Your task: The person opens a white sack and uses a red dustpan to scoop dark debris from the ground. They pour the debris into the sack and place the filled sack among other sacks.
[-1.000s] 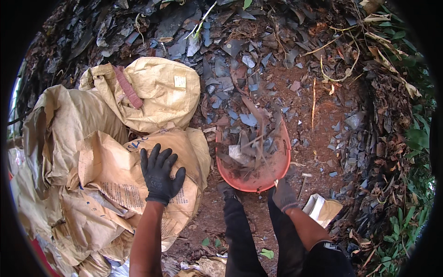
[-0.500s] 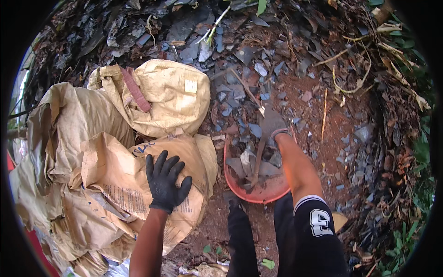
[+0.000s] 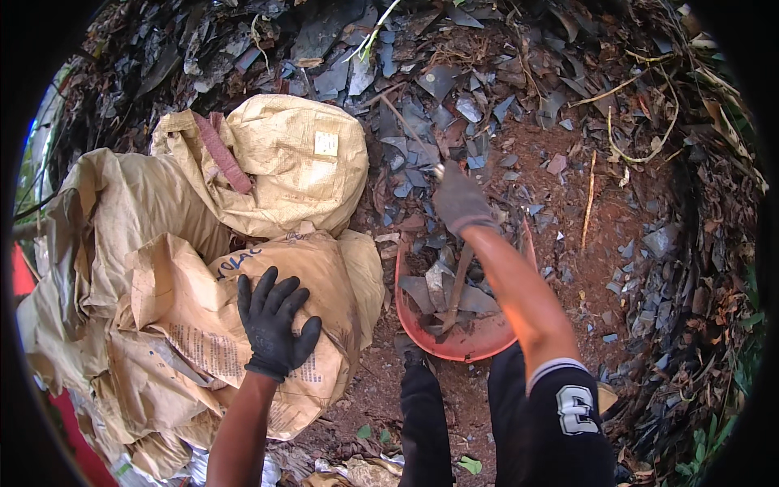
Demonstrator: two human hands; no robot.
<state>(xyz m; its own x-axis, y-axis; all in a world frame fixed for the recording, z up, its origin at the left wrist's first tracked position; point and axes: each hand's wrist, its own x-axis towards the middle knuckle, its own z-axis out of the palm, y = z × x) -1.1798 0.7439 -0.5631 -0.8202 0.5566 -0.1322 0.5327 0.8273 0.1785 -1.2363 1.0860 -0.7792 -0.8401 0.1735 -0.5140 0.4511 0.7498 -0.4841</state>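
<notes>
Resting the left hand (image 3: pixel 276 329) on a tan sack (image 3: pixel 320 268), with fingers (image 3: pixel 259 297) spread wide and grasping nothing. Gripping a slim tool (image 3: pixel 408 127) in the closed right hand (image 3: pixel 462 199), pointed away over grey shards (image 3: pixel 437 83) on the soil (image 3: pixel 568 195). Extending the right arm (image 3: pixel 526 300) over a red pan (image 3: pixel 466 351), set near the feet (image 3: pixel 411 355), right of the sack, with shards inside.

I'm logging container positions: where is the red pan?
In the head view, the red pan lies right of the brown sack, partly hidden by the right forearm.
</notes>
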